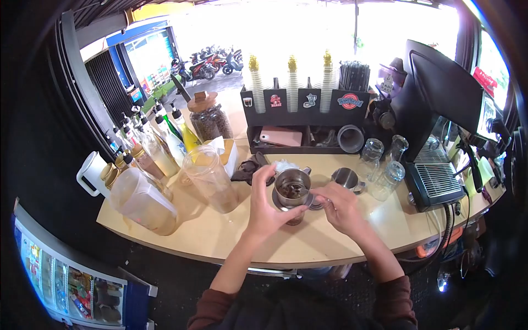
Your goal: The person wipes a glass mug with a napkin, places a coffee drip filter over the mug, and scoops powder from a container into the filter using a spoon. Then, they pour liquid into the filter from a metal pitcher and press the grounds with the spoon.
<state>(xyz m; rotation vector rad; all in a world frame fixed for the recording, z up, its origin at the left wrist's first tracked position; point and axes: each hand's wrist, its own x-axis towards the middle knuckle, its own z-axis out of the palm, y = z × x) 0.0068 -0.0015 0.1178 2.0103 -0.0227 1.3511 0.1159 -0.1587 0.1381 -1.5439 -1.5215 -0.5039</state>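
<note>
A metal coffee drip filter (292,188) with dark contents sits on top of a glass (295,219), near the counter's front edge. My left hand (263,203) curves around the filter's left side, thumb at its lower front and fingers at its upper rim. On the other side, my right hand (342,208) is closed, its fingertips pinched against the filter's right side. Whatever those fingers grip is hidden. A small round metal piece shows partly behind the right fingertips. Just beyond the right hand stands a metal pitcher (346,178).
Left on the counter (220,242) stand a clear plastic jug (144,203), a tall clear container (212,176) and several pump bottles. Behind are a dark cloth (250,168) and a black cup organizer (305,113). Several glasses (386,184) and an espresso machine (434,170) stand right.
</note>
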